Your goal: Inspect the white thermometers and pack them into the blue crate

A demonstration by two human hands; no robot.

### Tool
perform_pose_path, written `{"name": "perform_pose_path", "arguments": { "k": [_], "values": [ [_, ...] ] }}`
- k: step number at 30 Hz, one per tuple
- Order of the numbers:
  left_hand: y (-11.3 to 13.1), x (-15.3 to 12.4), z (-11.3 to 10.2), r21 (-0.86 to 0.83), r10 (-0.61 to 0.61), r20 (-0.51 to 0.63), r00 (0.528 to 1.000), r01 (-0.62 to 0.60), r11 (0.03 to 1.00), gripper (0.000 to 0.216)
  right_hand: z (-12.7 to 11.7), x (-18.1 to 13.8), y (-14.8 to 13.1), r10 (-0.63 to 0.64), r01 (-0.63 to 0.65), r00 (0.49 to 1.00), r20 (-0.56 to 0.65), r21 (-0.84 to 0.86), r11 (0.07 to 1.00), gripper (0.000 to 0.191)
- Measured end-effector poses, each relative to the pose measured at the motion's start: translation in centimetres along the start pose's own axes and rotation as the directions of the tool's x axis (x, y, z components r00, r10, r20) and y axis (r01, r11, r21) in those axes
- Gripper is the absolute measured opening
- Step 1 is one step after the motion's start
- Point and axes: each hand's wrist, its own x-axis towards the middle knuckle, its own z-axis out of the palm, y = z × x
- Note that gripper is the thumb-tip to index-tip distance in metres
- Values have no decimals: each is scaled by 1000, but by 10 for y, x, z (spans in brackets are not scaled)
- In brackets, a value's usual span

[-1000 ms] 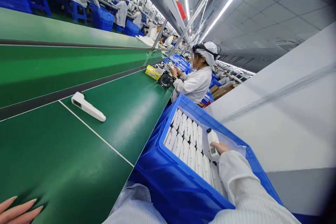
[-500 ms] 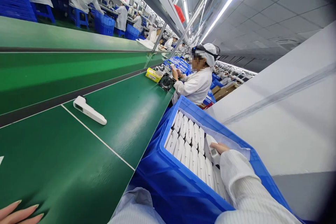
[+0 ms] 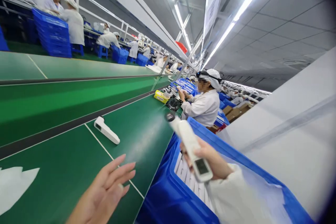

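Observation:
My right hand is wrapped round a white infrared thermometer, held above the blue crate; its small dark screen faces me and its black-tipped head points away to the upper left. Below it, several like white thermometers stand in rows inside the blue crate, partly hidden by my hand and sleeve. My left hand hovers over the green work surface with its fingers stretched apart and nothing in them. Beyond those fingers, another white thermometer lies on the surface, near a white line.
White paper or cloth lies at the left of the green table. Farther along, a co-worker in white stands beside a black round fan and a yellow box. A white wall rises at right.
My right hand has lifted the thermometer out of the crate, up and to the left. My left hand has come further into view from the lower left corner. The view has shifted.

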Motion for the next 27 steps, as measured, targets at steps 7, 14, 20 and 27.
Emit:
{"name": "perform_pose_path", "arguments": {
  "k": [7,14,20,27],
  "values": [
    [26,11,18,-333,22,57,998,-1,943,67,116,2,35,110,-315,652,750,136,939,75],
    [46,8,0,-358,62,-167,984,-119,926,51,145,0,38,161,-349,499,852,28,937,79],
    [64,18,-23,-291,261,-417,871,-400,869,38,139,-11,52,132,128,676,725,-293,948,112],
    [66,19,-20,-291,225,-520,824,-418,860,27,142,-17,65,-421,897,440,793,-363,252,86]
  ]
}}
